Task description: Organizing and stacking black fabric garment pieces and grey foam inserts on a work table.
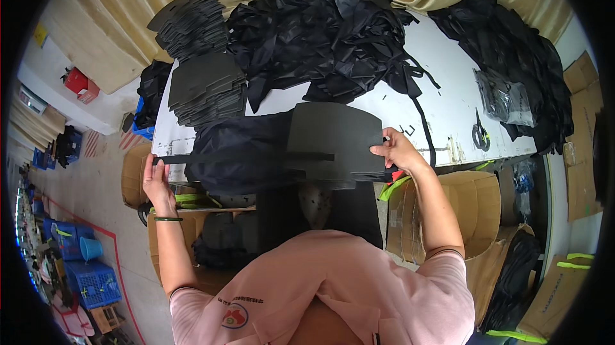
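Note:
My left hand [155,181], with a green bangle at its wrist, pinches the end of a black strap [174,160] at the table's near left edge. The strap runs to the right across a bunched black fabric piece [237,140] and onto a dark grey panel [336,126]. My right hand [402,151] grips that panel's right edge, thumb on top; the fingers behind it are partly hidden. Under the panel more dark layers show at its lower edge. Something red [396,176] shows just below my right hand.
Two stacks of dark grey panels [206,89] stand on the white table [448,82] at the left. A large heap of black fabric pieces [314,31] lies behind. Scissors [480,132] and a clear plastic bag [506,98] lie right. Open cardboard boxes [471,210] stand below the near edge.

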The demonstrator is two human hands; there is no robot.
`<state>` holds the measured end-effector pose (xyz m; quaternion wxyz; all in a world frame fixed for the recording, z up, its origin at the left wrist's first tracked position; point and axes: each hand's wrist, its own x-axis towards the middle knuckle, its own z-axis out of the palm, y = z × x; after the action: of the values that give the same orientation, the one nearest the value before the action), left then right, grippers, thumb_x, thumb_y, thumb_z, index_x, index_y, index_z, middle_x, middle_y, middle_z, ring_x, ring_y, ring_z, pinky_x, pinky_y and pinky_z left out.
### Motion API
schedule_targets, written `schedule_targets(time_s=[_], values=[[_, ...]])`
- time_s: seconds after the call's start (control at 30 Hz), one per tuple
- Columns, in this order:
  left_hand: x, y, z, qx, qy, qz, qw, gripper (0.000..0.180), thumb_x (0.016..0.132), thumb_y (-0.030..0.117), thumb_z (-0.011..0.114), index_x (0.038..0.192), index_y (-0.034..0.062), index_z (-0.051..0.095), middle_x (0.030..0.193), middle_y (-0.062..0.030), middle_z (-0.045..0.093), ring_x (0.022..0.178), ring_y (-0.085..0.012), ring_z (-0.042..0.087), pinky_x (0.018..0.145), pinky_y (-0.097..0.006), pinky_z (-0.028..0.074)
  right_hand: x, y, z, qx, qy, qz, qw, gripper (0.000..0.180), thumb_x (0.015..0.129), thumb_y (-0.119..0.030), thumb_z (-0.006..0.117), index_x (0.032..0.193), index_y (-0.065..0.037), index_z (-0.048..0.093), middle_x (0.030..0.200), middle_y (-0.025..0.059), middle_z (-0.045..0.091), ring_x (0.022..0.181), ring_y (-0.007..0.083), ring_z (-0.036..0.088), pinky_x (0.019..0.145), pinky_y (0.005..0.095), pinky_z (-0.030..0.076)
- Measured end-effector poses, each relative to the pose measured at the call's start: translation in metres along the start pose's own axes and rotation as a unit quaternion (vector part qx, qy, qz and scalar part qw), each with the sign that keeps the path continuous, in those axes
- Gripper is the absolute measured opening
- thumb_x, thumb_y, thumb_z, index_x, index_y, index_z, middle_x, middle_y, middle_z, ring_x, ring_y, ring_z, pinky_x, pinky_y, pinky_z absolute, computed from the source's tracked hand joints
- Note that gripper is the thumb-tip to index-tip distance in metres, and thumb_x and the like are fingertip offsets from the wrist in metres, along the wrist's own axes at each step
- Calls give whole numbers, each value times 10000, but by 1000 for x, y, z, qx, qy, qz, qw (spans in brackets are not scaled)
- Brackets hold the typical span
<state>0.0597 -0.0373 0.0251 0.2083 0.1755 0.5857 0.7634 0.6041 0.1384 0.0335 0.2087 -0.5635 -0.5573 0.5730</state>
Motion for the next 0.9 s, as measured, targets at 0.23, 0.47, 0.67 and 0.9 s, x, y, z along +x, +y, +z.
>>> schedule_targets(time_s=[0.23, 0.47, 0.67, 0.9], values=[[-10, -31, 18, 305, -78, 259, 913, 302, 904, 69, 625, 1202, 33, 606, 1154, -78, 600, 1004, -150, 580, 910, -289, 454, -8, -5, 0, 64, -21, 3, 998, 346, 824, -111, 743, 1060, -12, 510, 646, -7, 524, 427, 73, 455, 391, 203, 372], [-185, 4, 141, -131, -593, -425, 671, 582, 985, 403, 464, 1323, -70, 444, 1344, -207, 506, 1241, -294, 506, 1066, -416, 385, -4, -6, -6, 201, -77, -24, 976, 316, 852, -76, 703, 1103, -29, 515, 814, 30, 638, 523, 76, 576, 463, 190, 481], [-223, -21, 200, -282, -356, -539, 709, 437, 1002, 282, 470, 1337, 4, 428, 1356, -152, 485, 1276, -284, 453, 1122, -427, 312, -12, -21, 1, 265, -100, -49, 958, 321, 867, -46, 673, 1145, -22, 514, 942, 58, 671, 754, 89, 663, 626, 193, 547], [-223, -38, 199, -274, -323, -512, 748, 315, 956, 124, 549, 1257, 47, 498, 1272, -69, 555, 1201, -234, 520, 1072, -409, 386, -15, -13, 9, 111, -46, -77, 990, 311, 853, -82, 704, 1090, -53, 505, 684, -8, 599, 528, 48, 494, 450, 193, 394]])
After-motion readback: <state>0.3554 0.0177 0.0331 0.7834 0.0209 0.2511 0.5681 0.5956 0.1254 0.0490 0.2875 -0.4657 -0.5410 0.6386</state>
